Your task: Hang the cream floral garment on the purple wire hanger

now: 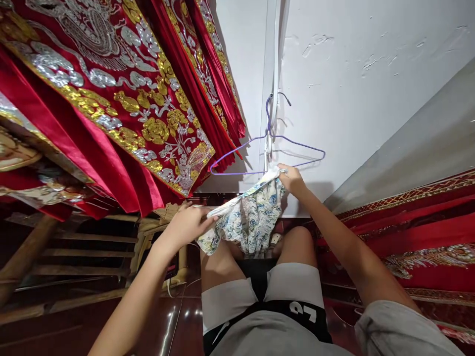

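A white garment with a blue and yellow-green floral print (252, 217) is stretched between my two hands, its gathered top edge slanting up to the right. My left hand (191, 222) grips one end of that edge, thumb on top. The other end is pinched in my right hand (292, 179), just below a purple wire hanger (237, 173). The hanger hangs by its hook in front of the wall, with nothing on its bar. The garment's lower part droops above my knees. Whether the cloth touches the hanger's bar I cannot tell.
Red cloths with gold and silver embroidery (156, 113) hang at the left, close to the hanger. A bamboo chair (89, 254) stands at lower left. White wall (334, 99) lies ahead, and more red embroidered cloth (426, 232) is on the right.
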The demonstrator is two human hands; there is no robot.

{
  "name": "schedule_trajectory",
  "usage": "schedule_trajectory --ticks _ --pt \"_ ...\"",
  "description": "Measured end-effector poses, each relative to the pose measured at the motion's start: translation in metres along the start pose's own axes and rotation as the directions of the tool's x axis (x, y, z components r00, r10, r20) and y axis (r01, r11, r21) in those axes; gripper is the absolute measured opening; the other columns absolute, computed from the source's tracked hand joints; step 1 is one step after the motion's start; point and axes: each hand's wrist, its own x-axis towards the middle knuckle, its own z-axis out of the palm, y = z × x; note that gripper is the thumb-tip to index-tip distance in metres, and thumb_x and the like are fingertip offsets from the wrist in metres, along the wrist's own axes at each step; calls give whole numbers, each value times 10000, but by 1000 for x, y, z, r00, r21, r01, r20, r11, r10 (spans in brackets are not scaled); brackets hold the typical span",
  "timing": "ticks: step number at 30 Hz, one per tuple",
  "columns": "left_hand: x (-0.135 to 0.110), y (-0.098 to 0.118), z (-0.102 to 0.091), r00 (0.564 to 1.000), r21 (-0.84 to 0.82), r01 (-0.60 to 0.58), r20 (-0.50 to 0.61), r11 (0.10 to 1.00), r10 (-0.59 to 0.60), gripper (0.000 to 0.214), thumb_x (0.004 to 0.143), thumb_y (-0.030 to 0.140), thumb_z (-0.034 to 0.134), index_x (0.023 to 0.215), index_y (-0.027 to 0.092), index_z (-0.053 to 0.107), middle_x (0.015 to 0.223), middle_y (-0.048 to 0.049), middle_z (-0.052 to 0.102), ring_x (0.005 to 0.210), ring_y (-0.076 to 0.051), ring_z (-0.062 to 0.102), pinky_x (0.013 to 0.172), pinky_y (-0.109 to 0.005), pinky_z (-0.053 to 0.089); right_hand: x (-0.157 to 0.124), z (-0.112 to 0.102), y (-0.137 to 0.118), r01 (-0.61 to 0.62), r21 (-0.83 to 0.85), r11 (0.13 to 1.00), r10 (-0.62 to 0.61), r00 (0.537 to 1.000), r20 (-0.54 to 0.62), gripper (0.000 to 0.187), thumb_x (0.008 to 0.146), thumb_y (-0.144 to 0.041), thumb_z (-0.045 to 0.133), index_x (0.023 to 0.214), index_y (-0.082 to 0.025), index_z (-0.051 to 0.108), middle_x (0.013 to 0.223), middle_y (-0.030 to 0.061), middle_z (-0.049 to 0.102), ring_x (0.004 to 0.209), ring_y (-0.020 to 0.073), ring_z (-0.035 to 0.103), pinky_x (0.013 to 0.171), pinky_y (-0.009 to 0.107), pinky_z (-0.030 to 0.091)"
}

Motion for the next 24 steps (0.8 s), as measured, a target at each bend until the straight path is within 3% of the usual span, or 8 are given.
schedule_trajectory --ticks 5,9,11,13,15,18,21,24 --pt "28 -12 -14 974 -147 -120 -210 982 88 319 944 456 437 881 199 615 1134 -174 714 1066 -336 654 975 -458 486 -41 -35 -16 66 -45 997 -67 998 -16 152 714 -192 455 597 -233 367 569 -39 347 593 141 302 579 294 237" --pt "62 6 -32 836 -263 -277 -541 924 97 327 949 467 428 740 220 480 1075 -147 689 992 -273 627 969 -411 487 -53 -52 -31 78 -19 997 -78 997 -7 190 734 -223 470 590 -230 347 585 -35 350 605 138 322 588 299 233" --pt "79 14 -36 807 -284 -254 -590 924 41 337 945 481 411 755 215 494 1020 -128 690 922 -252 619 918 -388 492 -56 -55 -36 81 -2 997 -81 997 1 197 737 -226 463 589 -232 332 588 -33 347 603 139 324 588 300 233" --pt "93 16 -34 894 -283 -181 -446 942 37 363 925 503 411 759 208 541 900 -102 692 819 -239 610 835 -369 492 -59 -56 -36 84 -13 996 -85 996 -32 190 736 -219 456 594 -233 330 583 -33 341 600 141 325 590 301 235" --pt "101 11 -27 985 -254 -89 -164 963 48 383 887 518 439 692 211 555 743 -76 663 695 -224 583 725 -350 473 -61 -55 -34 81 -39 996 -84 994 -77 180 729 -207 457 601 -233 331 579 -33 338 599 142 322 593 303 232" --pt "103 1 -16 997 -234 -44 49 971 57 397 860 529 460 622 223 546 657 -65 643 630 -219 566 671 -344 459 -63 -51 -29 40 -60 997 -47 992 -118 162 702 -195 454 604 -233 331 568 -36 323 587 141 308 586 306 227" --pt "97 5 -14 977 -298 -173 -170 939 127 382 900 508 440 723 210 600 867 -100 733 832 -266 658 841 -377 509 -63 -44 -31 13 -33 999 -16 995 -96 174 689 -201 460 599 -235 315 550 -41 294 567 135 294 575 307 222" --pt "96 21 -19 859 -339 -340 -492 877 142 334 942 451 454 789 193 602 1172 -140 731 1132 -293 653 1032 -403 479 -61 -35 -40 5 34 999 -4 1000 -13 146 712 -217 476 605 -226 378 563 -36 340 586 136 340 577 292 250"
